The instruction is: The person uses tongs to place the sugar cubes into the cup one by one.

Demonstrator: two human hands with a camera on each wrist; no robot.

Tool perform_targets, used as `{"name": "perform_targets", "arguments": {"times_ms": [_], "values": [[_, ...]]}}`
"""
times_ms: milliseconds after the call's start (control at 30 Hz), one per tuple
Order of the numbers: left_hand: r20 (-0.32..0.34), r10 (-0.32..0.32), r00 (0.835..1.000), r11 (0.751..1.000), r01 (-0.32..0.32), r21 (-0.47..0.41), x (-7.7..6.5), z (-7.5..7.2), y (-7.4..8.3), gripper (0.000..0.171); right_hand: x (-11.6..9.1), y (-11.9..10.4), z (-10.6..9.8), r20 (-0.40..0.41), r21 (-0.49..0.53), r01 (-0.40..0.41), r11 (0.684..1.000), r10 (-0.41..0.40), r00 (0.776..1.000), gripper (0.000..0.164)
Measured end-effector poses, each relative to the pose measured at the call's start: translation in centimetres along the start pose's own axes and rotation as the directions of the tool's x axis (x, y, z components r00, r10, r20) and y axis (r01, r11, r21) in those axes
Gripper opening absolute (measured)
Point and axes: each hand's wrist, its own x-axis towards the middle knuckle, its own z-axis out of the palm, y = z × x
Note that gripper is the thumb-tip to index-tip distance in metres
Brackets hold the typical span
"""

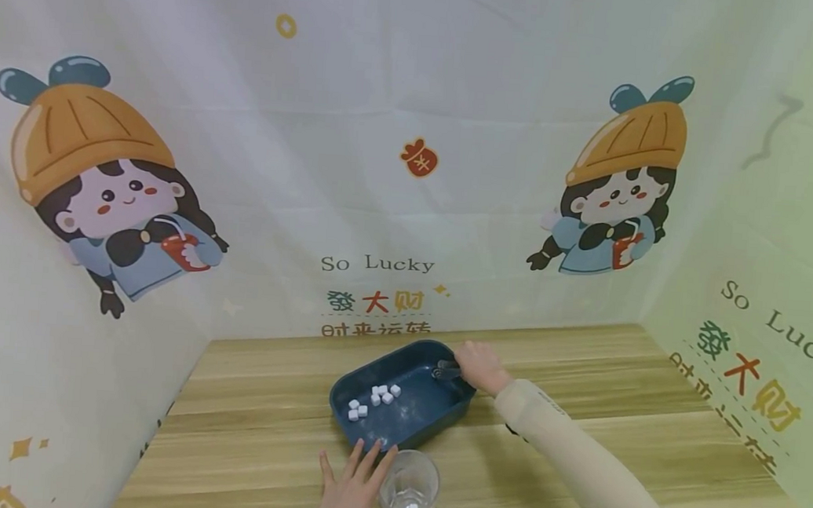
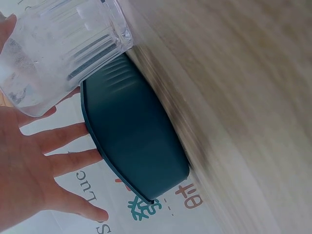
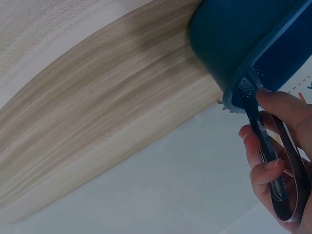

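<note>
A dark blue tray (image 1: pixel 430 422) stands on the table, with several small white cubes (image 1: pixel 382 395) loosely grouped toward its left side. My right hand (image 1: pixel 481 365) grips metal tongs (image 3: pixel 265 141) at the tray's right end; their perforated tips reach over the rim. The tongs' tips hold no cube that I can see. My left hand (image 1: pixel 352 496) has its fingers spread and straight, fingertips at the tray's near side. Beside it is a clear ribbed glass (image 1: pixel 410 486) with something white low inside. The left thumb lies at the glass in the left wrist view.
The wood-grain table (image 1: pixel 260 417) meets a pale printed cloth (image 1: pixel 484 252) behind the tray, and similar cloth hangs on both sides. The glass stands close to the tray's near edge.
</note>
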Motion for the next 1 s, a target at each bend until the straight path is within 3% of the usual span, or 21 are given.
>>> {"name": "perform_targets", "arguments": {"times_ms": [100,133,200,367,467,567,767,1000], "values": [[-0.001,0.001,1.0,1.0,-0.001,-0.002,0.0,0.1,0.0,0.092,0.3,0.9,1.7,-0.035,0.007,0.025,1.0,-0.025,0.999,0.011],[0.0,0.0,1.0,1.0,0.0,-0.001,0.0,0.1,0.0,0.092,0.1,0.7,1.0,-0.036,0.014,0.028,1.0,-0.027,0.999,0.013],[0.0,0.0,1.0,1.0,0.0,-0.006,0.0,0.1,0.0,0.092,-0.6,-0.3,-2.9,0.026,0.056,0.007,0.998,-0.009,1.0,0.015],[-0.005,0.001,1.0,1.0,-0.001,-0.01,0.0,0.1,0.0,0.092,-3.5,-4.5,-17.0,0.11,0.123,-0.031,0.992,0.017,0.994,0.017],[-0.005,0.001,1.0,1.0,-0.001,-0.003,0.0,0.1,0.0,0.092,-4.6,-5.5,-20.9,0.103,0.132,-0.026,0.991,0.012,0.995,0.015],[0.0,-0.001,1.0,1.0,0.001,-0.001,0.0,0.1,0.0,0.092,-4.8,-5.7,-22.0,0.117,0.165,-0.05,0.985,0.031,0.993,0.014],[-0.002,-0.001,1.0,1.0,0.001,-0.003,-0.1,0.0,0.1,0.092,-5.5,-5.6,-22.3,0.037,0.236,0.0,0.972,-0.009,0.999,0.01],[0.004,-0.007,1.0,1.0,0.007,-0.017,-0.1,-0.1,0.1,0.092,-6.7,-5.9,-23.7,-0.012,0.245,0.045,0.968,-0.043,0.999,0.021]]}}
